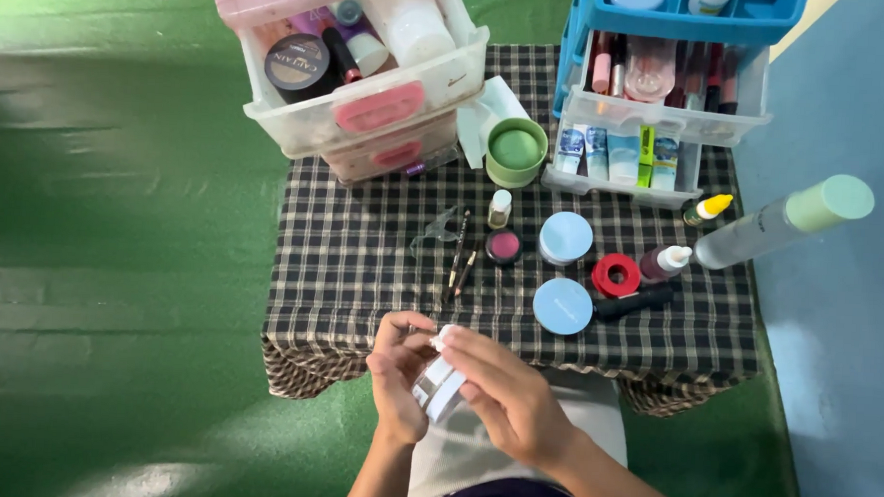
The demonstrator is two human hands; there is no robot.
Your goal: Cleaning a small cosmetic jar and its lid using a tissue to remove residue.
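Note:
My left hand (397, 376) and my right hand (505, 395) meet in front of the table's near edge, both wrapped around a small clear jar with a white lid (440, 386). The left hand cups the jar from below and the side. Fingers of the right hand lie over its lid. The jar is tilted and mostly hidden by my fingers. Just beyond my hands, on the black-and-white checked tablecloth (361, 275), lie thin brushes or pencils (458, 264) and a light blue round compact (563, 305).
On the cloth: a pink blush pot (504, 246), another blue jar (566, 237), a red round lid (616, 275), small bottles, a green cup (516, 150). Pink-fronted clear drawers (369, 96) stand back left, blue-framed drawers (667, 99) back right. Green floor lies left, a blue mat right.

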